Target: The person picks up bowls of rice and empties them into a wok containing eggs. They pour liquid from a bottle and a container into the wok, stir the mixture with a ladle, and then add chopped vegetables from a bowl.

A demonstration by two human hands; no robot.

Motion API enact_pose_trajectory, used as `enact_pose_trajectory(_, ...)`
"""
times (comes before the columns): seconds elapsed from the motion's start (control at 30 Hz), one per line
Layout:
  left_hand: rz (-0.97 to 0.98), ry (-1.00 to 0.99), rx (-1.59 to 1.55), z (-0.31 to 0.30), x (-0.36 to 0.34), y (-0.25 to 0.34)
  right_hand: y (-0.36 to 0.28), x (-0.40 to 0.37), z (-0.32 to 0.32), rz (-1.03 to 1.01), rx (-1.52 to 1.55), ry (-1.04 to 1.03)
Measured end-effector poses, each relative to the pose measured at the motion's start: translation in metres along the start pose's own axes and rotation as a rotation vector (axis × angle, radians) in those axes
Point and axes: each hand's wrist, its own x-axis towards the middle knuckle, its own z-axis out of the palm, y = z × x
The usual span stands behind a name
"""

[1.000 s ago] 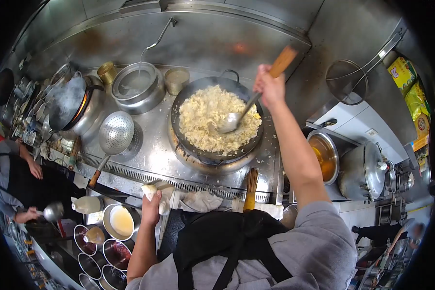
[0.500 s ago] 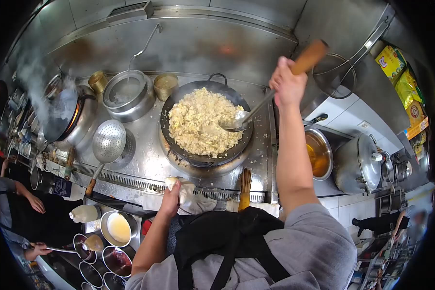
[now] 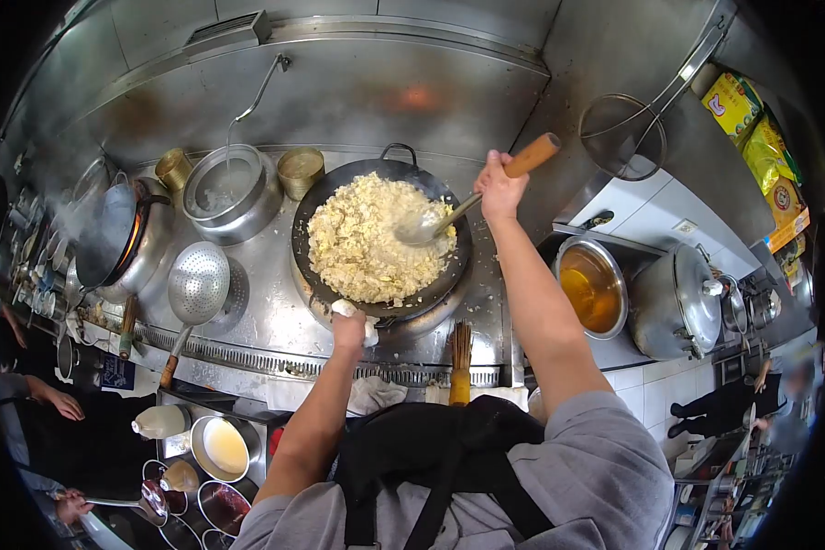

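Note:
A black wok (image 3: 459, 266) full of fried rice with egg (image 3: 367, 252) sits on the burner in front of me. My right hand (image 3: 501, 188) is closed round the long handle of a ladle (image 3: 417, 227), below its wooden grip. The ladle's bowl rests in the right part of the rice. My left hand (image 3: 348, 330) grips a folded white cloth (image 3: 370, 333) against the near rim of the wok. The wok's near handle, if there is one, is hidden by the hand and cloth.
Left of the wok are a perforated skimmer (image 3: 199, 280), a lidded pot (image 3: 234, 197) and a steaming second wok (image 3: 110, 229). A bamboo brush (image 3: 461, 362) stands at the near edge. At right is a bowl of oil (image 3: 592, 286). A co-worker's hand (image 3: 71, 506) holds a ladle over pots.
My left hand has moved forward with the cloth to the wok's near rim. My right hand has come lower and left, and the ladle's bowl has moved left into the rice.

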Motion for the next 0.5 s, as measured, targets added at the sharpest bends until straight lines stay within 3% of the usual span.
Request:
enact_pose_trajectory(0.07, 0.057, 0.125, 0.093, 0.003, -0.006, 0.01, -0.016, 0.016, 0.013, 0.09, 0.068, 0.036)
enact_pose_trajectory(0.13, 0.065, 0.104, 0.181, -0.003, 0.0, 0.005, -0.062, 0.031, 0.022, 0.116, 0.019, -0.032)
enact_pose_trajectory(0.2, 0.105, 0.166, 0.159, 0.0, -0.002, 0.004, -0.108, 0.023, 0.03, -0.025, 0.018, -0.035)
enact_pose_trajectory(0.27, 0.117, 0.146, 0.094, -0.008, 0.012, -0.013, -0.106, 0.015, 0.012, -0.137, 0.089, -0.066)
enact_pose_trajectory(0.33, 0.086, 0.165, 0.207, -0.011, 0.017, -0.018, -0.04, 0.004, 0.015, -0.168, 0.129, 0.12)
enact_pose_trajectory(0.4, 0.107, 0.184, 0.215, -0.007, 0.012, -0.011, 0.002, 0.006, 0.003, 0.137, 0.098, -0.171)
enact_pose_trajectory(0.43, 0.126, 0.176, 0.212, -0.006, 0.012, -0.006, -0.009, 0.017, 0.018, 0.1, 0.01, -0.092)
enact_pose_trajectory(0.5, 0.133, 0.177, 0.219, -0.011, 0.008, -0.002, -0.078, 0.02, 0.05, 0.063, 0.031, -0.136)
